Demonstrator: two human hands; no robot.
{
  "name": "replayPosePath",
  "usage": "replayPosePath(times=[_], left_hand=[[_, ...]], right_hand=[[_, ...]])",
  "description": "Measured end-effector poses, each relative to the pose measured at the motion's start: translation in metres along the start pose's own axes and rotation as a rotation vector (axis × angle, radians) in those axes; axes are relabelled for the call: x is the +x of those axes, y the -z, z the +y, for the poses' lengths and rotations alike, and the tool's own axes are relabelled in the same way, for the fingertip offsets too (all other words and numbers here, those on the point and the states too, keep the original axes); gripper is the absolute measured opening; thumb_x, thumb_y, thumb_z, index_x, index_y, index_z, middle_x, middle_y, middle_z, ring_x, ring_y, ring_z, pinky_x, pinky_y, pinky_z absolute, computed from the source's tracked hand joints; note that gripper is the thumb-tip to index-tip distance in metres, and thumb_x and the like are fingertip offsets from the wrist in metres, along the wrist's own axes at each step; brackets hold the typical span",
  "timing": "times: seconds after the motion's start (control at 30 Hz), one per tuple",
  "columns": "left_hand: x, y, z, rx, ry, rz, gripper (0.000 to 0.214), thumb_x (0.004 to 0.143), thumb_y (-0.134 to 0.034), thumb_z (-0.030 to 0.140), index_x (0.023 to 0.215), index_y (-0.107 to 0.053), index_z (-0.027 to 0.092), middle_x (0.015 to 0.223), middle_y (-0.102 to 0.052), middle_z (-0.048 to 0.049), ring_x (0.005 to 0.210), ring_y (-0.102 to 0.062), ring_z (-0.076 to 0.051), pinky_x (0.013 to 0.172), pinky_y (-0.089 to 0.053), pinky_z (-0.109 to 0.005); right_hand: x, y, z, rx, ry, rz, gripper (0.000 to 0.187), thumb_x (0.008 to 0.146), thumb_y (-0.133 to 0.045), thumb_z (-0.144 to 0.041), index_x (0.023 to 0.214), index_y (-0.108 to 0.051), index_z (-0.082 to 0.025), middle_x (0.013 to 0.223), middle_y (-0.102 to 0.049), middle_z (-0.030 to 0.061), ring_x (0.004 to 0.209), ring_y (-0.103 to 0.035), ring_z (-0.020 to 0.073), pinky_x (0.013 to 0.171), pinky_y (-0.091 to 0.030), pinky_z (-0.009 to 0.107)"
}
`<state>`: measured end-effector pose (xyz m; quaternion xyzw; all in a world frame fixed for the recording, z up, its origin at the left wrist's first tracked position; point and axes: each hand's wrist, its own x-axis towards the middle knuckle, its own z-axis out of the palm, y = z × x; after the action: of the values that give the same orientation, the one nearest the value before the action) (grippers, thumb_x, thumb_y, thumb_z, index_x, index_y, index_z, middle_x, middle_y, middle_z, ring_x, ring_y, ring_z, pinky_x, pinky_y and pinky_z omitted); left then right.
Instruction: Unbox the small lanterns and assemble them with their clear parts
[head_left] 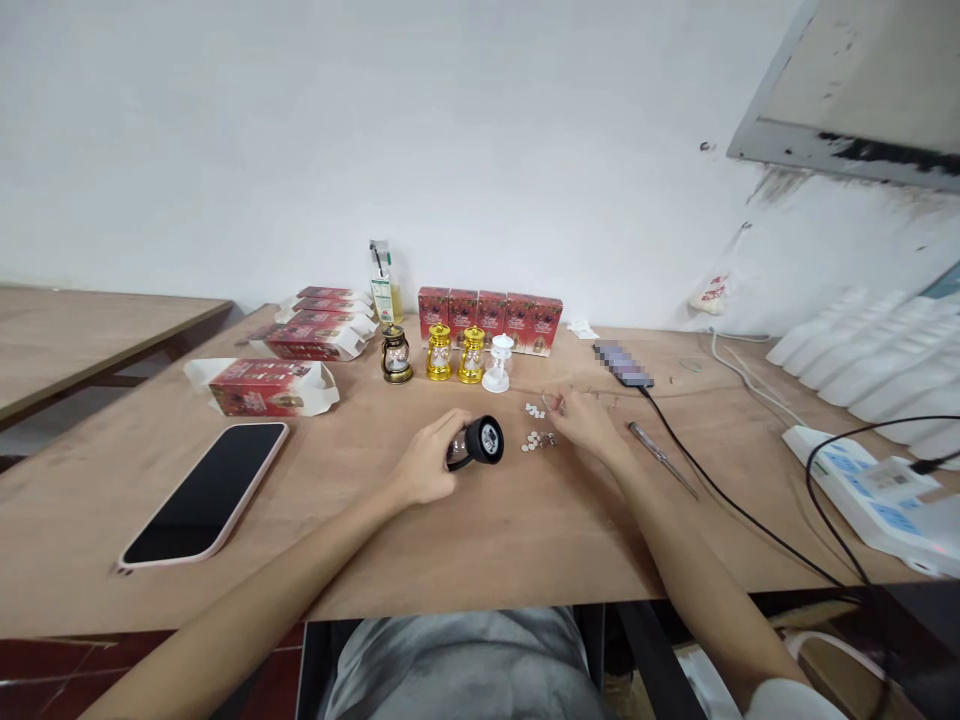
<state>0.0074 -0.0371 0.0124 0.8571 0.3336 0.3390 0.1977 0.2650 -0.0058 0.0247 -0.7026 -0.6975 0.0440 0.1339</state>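
My left hand [429,460] is wrapped around a small black lantern [484,440], tipped on its side with its round base facing right. The base shows an open hollow with something pale inside. Over the table to the right, my right hand [589,422] reaches down with bent fingers among thin wire pieces; what its fingertips pinch is too small to make out. Just left of that hand lie small white pieces [535,410] and several button cells [529,442]. Behind stand a bronze lantern [396,355], two gold lanterns [439,352] and a white lantern [497,364].
Red boxes [491,315] line the wall; opened red boxes [274,388] lie at left near a bottle [386,290]. A large phone [206,495] is front left. On the right are a screwdriver [661,458], a cabled phone [624,364], a power strip [862,490] and white stacked pieces [862,345].
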Motion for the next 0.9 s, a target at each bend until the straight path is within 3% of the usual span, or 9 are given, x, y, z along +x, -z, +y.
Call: replayPosePath(times=[0.27,0.37,0.47,0.57,0.7,0.8,0.9], left_hand=[[0.000,-0.002,-0.007,0.059,-0.045,0.029,0.070,0.046,-0.043,0.001,0.112,-0.051,0.022,0.122,-0.058,-0.0036,0.117,-0.051,-0.024,0.097,-0.038,-0.040],[0.001,-0.002,-0.008,0.047,-0.041,0.061,0.068,0.045,-0.041,0.001,0.110,-0.052,0.021,0.121,-0.059,-0.0041,0.115,-0.052,-0.025,0.095,-0.039,-0.041],[0.002,-0.003,-0.009,-0.001,-0.030,0.078,0.066,0.045,-0.041,0.000,0.106,-0.054,0.020,0.119,-0.059,-0.0048,0.113,-0.053,-0.024,0.094,-0.040,-0.041],[0.003,-0.004,-0.010,-0.056,-0.030,0.101,0.063,0.046,-0.041,0.000,0.104,-0.055,0.020,0.116,-0.061,-0.0052,0.111,-0.055,-0.024,0.093,-0.041,-0.039],[0.003,-0.005,-0.010,-0.105,-0.039,0.107,0.060,0.047,-0.041,0.001,0.103,-0.055,0.019,0.112,-0.062,-0.0057,0.107,-0.056,-0.023,0.093,-0.042,-0.038],[0.002,-0.006,-0.010,-0.124,-0.047,0.090,0.058,0.048,-0.042,0.002,0.102,-0.055,0.019,0.112,-0.062,-0.0058,0.107,-0.057,-0.023,0.092,-0.043,-0.037],[0.002,-0.006,-0.009,-0.121,-0.053,0.092,0.057,0.049,-0.042,0.002,0.101,-0.055,0.020,0.111,-0.062,-0.0055,0.106,-0.057,-0.023,0.092,-0.043,-0.037]], right_hand=[[-0.008,0.024,0.020,-0.179,0.005,-0.192,0.011,0.067,-0.056,-0.015,0.077,-0.058,-0.018,0.079,-0.065,0.0064,0.074,-0.059,0.0204,0.055,-0.027,0.025],[-0.008,0.024,0.013,-0.167,-0.013,-0.070,0.005,0.075,-0.052,-0.022,0.077,-0.054,-0.017,0.076,-0.062,0.0063,0.070,-0.056,0.0186,0.054,-0.026,0.025],[-0.012,0.017,-0.006,-0.003,0.021,0.214,0.009,0.079,-0.045,-0.025,0.073,-0.048,-0.019,0.067,-0.057,0.0030,0.062,-0.051,0.0159,0.054,-0.026,0.025],[-0.025,0.004,-0.029,0.265,0.217,0.375,0.006,0.074,-0.044,-0.020,0.069,-0.041,-0.021,0.060,-0.050,-0.0015,0.054,-0.046,0.0126,0.054,-0.030,0.024],[-0.045,-0.015,-0.050,0.537,0.577,0.347,0.012,0.073,-0.045,-0.017,0.070,-0.035,-0.022,0.057,-0.045,-0.0054,0.046,-0.042,0.0081,0.049,-0.033,0.020],[-0.055,-0.027,-0.057,0.574,0.739,0.347,0.015,0.071,-0.046,-0.014,0.071,-0.034,-0.022,0.054,-0.040,-0.0080,0.040,-0.037,0.0060,0.044,-0.030,0.018],[-0.058,-0.033,-0.060,0.560,0.797,0.394,0.019,0.067,-0.045,-0.009,0.068,-0.032,-0.022,0.053,-0.039,-0.0088,0.039,-0.034,0.0049,0.043,-0.029,0.017]])
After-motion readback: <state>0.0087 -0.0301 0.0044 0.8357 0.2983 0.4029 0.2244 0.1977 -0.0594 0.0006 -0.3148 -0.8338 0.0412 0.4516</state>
